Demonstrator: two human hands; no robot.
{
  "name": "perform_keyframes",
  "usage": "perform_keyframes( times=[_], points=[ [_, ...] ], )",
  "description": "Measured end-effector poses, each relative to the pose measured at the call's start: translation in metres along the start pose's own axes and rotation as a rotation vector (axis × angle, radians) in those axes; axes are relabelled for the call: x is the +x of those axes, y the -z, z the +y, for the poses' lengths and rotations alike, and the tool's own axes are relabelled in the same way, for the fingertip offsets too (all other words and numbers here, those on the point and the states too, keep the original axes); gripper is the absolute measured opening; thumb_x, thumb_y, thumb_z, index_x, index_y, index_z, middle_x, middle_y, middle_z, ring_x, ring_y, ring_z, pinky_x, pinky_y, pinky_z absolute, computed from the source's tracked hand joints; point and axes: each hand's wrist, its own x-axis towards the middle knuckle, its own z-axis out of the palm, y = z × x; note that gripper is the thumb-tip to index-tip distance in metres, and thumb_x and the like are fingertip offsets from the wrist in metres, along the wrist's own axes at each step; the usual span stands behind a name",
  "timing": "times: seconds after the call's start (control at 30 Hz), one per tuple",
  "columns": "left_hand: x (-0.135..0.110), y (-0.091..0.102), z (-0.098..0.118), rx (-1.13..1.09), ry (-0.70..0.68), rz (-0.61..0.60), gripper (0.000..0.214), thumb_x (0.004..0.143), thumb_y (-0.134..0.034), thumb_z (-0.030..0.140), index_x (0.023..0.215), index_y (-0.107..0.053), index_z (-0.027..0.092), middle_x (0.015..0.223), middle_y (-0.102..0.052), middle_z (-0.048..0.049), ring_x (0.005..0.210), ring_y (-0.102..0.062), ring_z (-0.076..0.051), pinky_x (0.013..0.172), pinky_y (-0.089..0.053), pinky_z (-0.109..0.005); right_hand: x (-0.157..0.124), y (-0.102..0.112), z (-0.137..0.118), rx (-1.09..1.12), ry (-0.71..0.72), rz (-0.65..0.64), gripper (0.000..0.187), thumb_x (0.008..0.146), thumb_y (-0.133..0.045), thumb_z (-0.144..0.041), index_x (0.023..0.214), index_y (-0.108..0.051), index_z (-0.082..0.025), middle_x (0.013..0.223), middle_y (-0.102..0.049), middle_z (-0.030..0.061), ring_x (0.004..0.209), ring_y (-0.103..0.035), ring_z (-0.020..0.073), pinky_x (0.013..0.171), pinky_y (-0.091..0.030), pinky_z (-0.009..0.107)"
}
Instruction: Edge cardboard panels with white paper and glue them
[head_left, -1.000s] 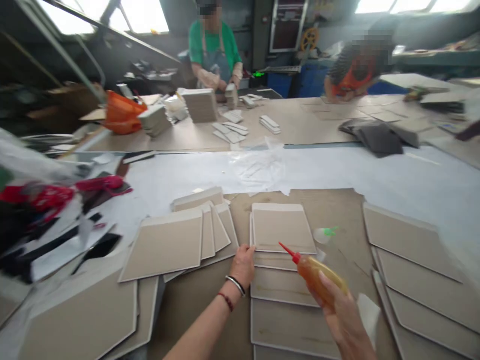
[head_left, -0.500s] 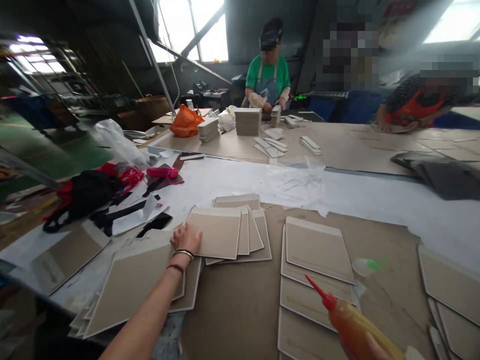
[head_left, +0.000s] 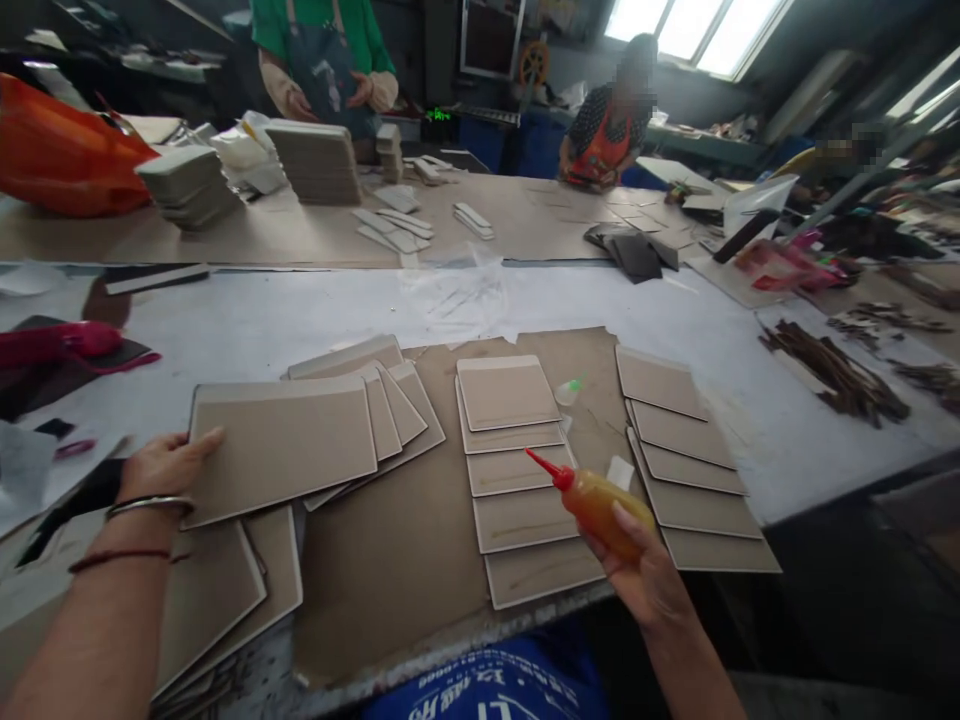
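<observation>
My left hand point(head_left: 166, 468) grips the left edge of a beige board point(head_left: 285, 450), thumb on top and fingers underneath. This board lies over other fanned boards point(head_left: 421, 412). My right hand point(head_left: 637, 570) is wrapped round a squeeze bottle point(head_left: 604, 508) of amber liquid, its red nozzle pointing up and left. The bottle is above a column of overlapping boards point(head_left: 517, 515), several of which carry a shiny line of glue near the lower edge. More boards point(head_left: 210, 590) lie below my left wrist.
Another overlapping column of boards point(head_left: 697, 460) lies at the right. A small green-tipped bottle point(head_left: 568, 392) lies between the columns. Brown strips point(head_left: 832, 370) are heaped further right. Two people stand across the table, near stacked pieces point(head_left: 315, 165) and an orange bag point(head_left: 67, 150).
The view has swung right and down. My left hand now has the board's left edge between thumb and fingers. The bottle stays in my right hand, now fully in sight.
</observation>
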Motion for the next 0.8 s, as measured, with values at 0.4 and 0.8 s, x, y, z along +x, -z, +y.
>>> perform_keyframes(
  times=[0.4,0.8],
  points=[
    [-0.134,0.063,0.004,-0.682,0.311,-0.479,0.05,0.043,-0.079,0.021,0.09,-0.062,0.02,0.079,-0.071,-0.0029,0.065,-0.065,-0.025,0.051,-0.056,-0.028,-0.01,0.013,-0.017,0.183,-0.138,0.053,0.029,0.063,-0.07,-0.024,0.091,-0.065,-0.022,0.095,-0.069,0.0032,0.086,-0.065,0.0209,0.07,-0.056,0.03],
    [-0.23,0.008,-0.056,-0.959,0.496,-0.328,0.046,0.051,-0.078,0.025,0.093,-0.059,0.016,0.077,-0.07,-0.004,0.069,-0.066,-0.023,0.063,-0.056,-0.033,0.0,-0.021,0.012,-0.026,-0.25,-0.233,0.03,0.066,-0.067,-0.029,0.094,-0.065,-0.022,0.103,-0.066,0.006,0.097,-0.061,0.0285,0.082,-0.05,0.045]
  ],
)
